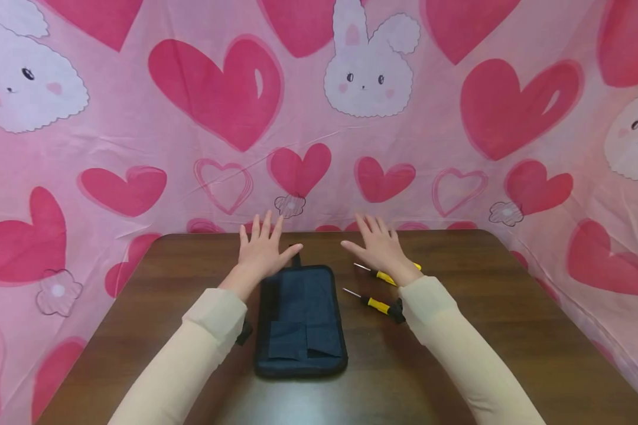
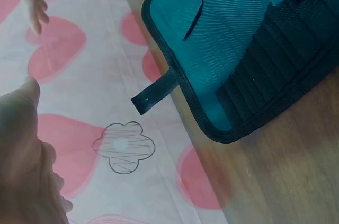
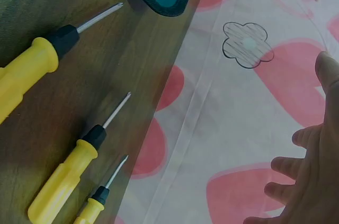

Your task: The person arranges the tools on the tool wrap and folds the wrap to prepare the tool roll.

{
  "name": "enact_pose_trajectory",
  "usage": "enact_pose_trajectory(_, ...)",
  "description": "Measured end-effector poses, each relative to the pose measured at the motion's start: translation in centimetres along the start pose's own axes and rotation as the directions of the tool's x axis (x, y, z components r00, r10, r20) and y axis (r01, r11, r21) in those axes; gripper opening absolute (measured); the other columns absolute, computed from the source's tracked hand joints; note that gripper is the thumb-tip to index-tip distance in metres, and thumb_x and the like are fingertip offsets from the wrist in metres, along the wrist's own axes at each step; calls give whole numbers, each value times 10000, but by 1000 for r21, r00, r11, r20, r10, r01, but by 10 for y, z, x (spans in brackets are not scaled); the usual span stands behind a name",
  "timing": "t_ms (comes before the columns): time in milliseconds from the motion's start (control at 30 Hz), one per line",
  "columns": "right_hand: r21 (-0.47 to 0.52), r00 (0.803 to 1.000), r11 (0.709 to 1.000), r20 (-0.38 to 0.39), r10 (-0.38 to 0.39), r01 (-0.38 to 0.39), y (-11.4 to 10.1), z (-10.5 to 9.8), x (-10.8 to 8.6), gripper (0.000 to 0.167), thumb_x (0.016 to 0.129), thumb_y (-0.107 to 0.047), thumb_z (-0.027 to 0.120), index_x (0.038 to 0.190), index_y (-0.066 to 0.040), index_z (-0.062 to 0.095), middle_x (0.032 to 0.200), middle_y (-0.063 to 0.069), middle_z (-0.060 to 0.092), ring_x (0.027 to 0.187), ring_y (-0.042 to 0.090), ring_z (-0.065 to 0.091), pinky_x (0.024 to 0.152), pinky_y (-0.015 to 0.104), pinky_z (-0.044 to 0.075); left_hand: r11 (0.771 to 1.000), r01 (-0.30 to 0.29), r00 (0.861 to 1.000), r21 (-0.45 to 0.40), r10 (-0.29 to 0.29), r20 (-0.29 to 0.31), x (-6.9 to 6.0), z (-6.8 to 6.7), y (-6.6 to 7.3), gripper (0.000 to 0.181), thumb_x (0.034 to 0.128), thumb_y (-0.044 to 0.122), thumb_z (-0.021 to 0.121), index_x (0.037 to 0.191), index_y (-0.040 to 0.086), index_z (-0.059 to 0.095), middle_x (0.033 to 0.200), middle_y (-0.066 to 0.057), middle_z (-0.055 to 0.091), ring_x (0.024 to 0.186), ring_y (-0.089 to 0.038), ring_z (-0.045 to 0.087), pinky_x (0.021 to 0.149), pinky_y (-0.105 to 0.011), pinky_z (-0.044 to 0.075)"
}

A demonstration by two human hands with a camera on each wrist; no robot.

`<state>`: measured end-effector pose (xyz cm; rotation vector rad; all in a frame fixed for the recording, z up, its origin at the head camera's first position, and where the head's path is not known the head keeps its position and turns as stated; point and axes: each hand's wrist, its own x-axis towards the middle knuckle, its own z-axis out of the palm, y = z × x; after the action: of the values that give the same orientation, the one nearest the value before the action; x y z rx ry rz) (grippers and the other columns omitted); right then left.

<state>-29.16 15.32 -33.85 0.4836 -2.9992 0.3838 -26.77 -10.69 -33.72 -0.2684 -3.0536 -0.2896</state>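
My left hand (image 1: 260, 251) is held over the far end of a dark fabric tool pouch (image 1: 308, 295), fingers spread, holding nothing. The pouch lies flat on the table, with two pocket flaps near its front edge. In the left wrist view, a row of narrow black loops (image 2: 265, 60) runs along one side, and a short strap (image 2: 154, 91) sticks out from its edge. My right hand (image 1: 380, 248) is also raised with spread fingers and holds nothing. Below it lie yellow-and-black screwdrivers (image 1: 378, 305); the right wrist view shows three, including a middle screwdriver (image 3: 66, 176).
The brown wooden table (image 1: 191, 295) has rounded far corners. A pink cloth (image 1: 308, 130) with hearts and rabbits hangs behind it and along both sides. My right forearm and cuff (image 1: 427, 301) partly cover the screwdrivers in the head view.
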Motion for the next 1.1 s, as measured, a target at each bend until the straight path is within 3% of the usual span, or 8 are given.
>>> enact_pose_trajectory(233,45,1000,999,0,-21,21,6,2,-7,815,881,-558,464,1491,-151,108,1502,141,160,1351,356,104,1020,605,130,998,-51,998,-32,49,-40,-5,4,-7,858,869,599,426,1490,134,59,1524,-149,-14,1360,-366,-90,1023,-569,-97)
enact_pose_trajectory(467,92,998,994,-19,-54,56,10,3,-12,809,883,-543,481,1486,-123,141,1495,149,181,1345,348,142,997,605,207,996,-76,997,-50,75,-21,-10,6,-17,862,870,601,425,1491,135,50,1525,-143,-26,1362,-362,-83,1029,-566,-83)
enact_pose_trajectory(733,160,998,985,-6,-64,64,15,4,-20,820,877,-515,522,1485,-115,143,1490,149,207,1336,360,176,1000,595,214,992,-109,994,-71,107,-33,-22,9,-25,877,860,609,436,1491,150,34,1530,-105,-52,1365,-340,-94,1038,-524,-101)
enact_pose_trajectory(1100,230,998,972,23,-51,44,24,9,-27,811,882,-477,547,1483,-110,145,1467,164,258,1320,343,230,1004,559,245,987,-131,991,-98,128,-38,-32,17,-34,854,872,566,470,1484,91,112,1522,-159,29,1366,-368,-10,1043,-565,-25)
